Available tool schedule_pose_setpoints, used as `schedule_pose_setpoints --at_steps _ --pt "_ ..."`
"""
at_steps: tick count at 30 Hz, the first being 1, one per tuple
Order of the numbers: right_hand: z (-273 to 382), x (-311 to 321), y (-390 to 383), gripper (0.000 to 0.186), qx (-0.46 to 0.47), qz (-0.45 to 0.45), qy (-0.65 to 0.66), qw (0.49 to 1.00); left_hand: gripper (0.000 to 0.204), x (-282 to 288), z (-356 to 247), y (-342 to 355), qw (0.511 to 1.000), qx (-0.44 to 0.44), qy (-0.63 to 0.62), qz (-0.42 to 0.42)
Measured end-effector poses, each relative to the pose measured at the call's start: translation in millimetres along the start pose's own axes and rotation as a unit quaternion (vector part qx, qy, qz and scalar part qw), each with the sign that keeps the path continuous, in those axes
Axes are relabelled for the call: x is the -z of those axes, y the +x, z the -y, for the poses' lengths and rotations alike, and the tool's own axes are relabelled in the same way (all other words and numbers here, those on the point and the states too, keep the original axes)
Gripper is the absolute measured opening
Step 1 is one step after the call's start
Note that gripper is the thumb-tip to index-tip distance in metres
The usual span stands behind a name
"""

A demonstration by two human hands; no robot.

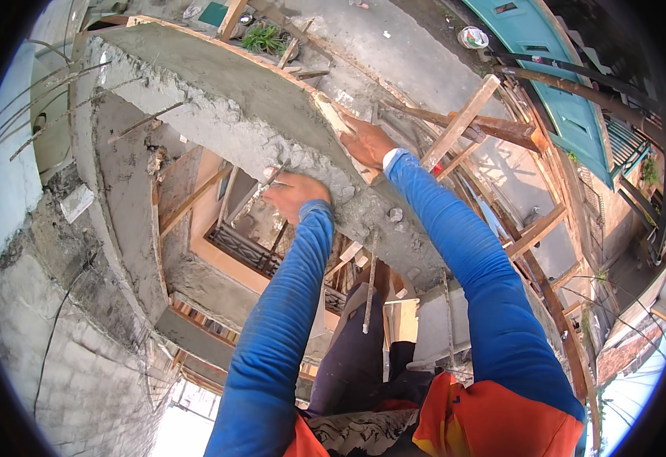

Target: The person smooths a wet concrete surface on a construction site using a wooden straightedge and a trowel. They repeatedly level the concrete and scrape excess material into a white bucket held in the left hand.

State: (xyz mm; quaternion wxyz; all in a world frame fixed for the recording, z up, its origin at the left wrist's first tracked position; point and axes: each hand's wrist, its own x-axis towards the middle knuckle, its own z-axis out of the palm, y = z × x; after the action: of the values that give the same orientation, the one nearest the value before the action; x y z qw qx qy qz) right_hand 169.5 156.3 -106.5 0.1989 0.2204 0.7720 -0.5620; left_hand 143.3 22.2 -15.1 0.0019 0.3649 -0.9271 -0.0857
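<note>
A thick concrete beam (pixel 218 76) runs across in front of me, its top smoothed and grey, its near side rough and lumpy. At the beam's far edge, my right hand (pixel 368 143) is closed on a pale, flat wooden strip (pixel 331 114) that lies against the wet cement. My left hand (pixel 299 195) is at the rough near side, fingers bent inward against the cement. Pale material shows at its fingertips; what it grips, if anything, is hidden. Rough wet cement (pixel 356 206) lies between my forearms.
Bare steel bars (pixel 371 293) stick out near my legs, and more rods (pixel 66 114) at the left. Wooden props (pixel 462 122) stand on the right. Through gaps below show a metal railing (pixel 245 247) and lower levels. A bucket (pixel 473 37) stands on the far ground.
</note>
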Motion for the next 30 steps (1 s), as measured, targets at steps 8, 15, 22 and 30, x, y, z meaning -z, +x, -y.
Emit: schedule_pose_setpoints --at_steps 8,15,22,30 --pt "20 9 35 0.063 -0.027 0.024 0.003 0.999 0.085 9 -18 -13 0.998 0.001 -0.023 0.055" --pt "-5 7 -41 0.062 0.004 0.022 -0.029 0.999 0.083 18 -11 0 1.000 0.006 -0.025 0.013" --pt "26 16 23 0.062 0.020 0.056 -0.001 0.998 0.077 4 -8 -11 0.998 -0.002 -0.011 0.056" --pt "-24 9 3 0.059 0.009 0.005 -0.038 0.999 0.076 10 -13 -6 0.997 0.021 -0.020 0.068"
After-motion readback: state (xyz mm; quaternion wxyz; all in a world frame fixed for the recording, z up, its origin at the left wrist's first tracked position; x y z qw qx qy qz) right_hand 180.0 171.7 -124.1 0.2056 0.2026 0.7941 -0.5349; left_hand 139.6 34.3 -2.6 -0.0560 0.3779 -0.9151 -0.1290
